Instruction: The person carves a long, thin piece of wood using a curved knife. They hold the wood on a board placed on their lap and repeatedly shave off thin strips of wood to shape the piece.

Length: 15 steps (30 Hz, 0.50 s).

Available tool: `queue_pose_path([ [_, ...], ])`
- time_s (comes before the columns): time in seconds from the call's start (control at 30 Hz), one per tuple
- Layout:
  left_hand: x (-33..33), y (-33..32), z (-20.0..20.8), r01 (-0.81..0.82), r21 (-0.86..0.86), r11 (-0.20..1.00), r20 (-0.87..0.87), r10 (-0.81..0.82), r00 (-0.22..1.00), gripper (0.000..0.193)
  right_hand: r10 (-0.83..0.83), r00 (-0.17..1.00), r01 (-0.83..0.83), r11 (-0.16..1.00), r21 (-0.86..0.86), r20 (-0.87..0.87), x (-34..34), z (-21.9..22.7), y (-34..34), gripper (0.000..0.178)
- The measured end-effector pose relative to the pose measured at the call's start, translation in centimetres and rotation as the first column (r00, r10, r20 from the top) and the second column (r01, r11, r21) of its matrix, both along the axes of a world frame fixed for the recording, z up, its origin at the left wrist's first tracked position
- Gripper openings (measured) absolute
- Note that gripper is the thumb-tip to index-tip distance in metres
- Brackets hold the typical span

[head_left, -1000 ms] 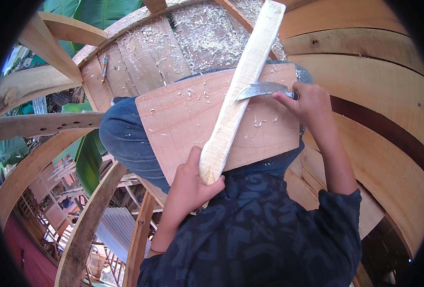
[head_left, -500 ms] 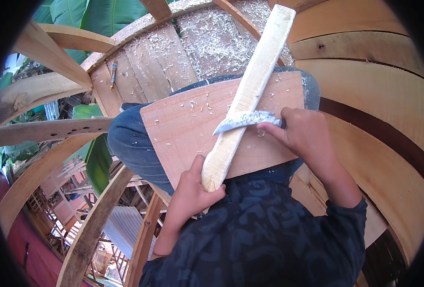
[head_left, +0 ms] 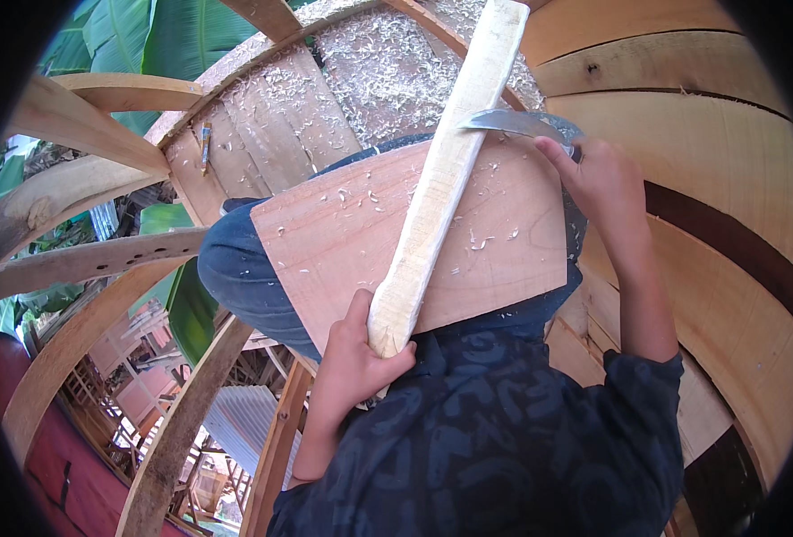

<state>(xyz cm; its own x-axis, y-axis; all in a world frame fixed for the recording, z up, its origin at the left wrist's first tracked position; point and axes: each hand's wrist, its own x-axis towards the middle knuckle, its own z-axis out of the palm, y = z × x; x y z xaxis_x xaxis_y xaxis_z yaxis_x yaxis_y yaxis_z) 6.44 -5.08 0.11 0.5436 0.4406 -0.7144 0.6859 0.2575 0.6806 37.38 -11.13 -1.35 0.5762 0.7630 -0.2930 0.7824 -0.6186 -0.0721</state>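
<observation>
The curved blade (head_left: 515, 123) now meets the long pale wooden stick (head_left: 441, 179) far up its length, having moved from mid-stick half a second earlier. The right hand (head_left: 598, 179) is clamped on the blade's handle, right of the stick. The left hand (head_left: 356, 358) grips the stick's near end. The stick lies across a flat board (head_left: 325, 242) on the lap.

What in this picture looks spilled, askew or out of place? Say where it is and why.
Pale wood shavings lie scattered over the curved planking and the flat board on the lap. A small pencil-like stick lies loose among them. The long slat and blade look held in order.
</observation>
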Motion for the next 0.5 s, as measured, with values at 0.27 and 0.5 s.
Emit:
queue_pose_path([
  [0.27,-0.1,0.0,-0.3,0.02,0.058,0.998,0.006,-0.02,1.0,0.057,0.137,0.988,-0.135,0.99,0.031,-0.075,-0.9,-0.1,0.3,0.078],
  [0.5,0.4,0.7,0.0,0.041,0.038,0.998,0.005,-0.041,0.999,0.057,0.187,0.98,-0.188,0.982,-0.004,-0.067,-1.7,0.7,0.3,0.078],
])
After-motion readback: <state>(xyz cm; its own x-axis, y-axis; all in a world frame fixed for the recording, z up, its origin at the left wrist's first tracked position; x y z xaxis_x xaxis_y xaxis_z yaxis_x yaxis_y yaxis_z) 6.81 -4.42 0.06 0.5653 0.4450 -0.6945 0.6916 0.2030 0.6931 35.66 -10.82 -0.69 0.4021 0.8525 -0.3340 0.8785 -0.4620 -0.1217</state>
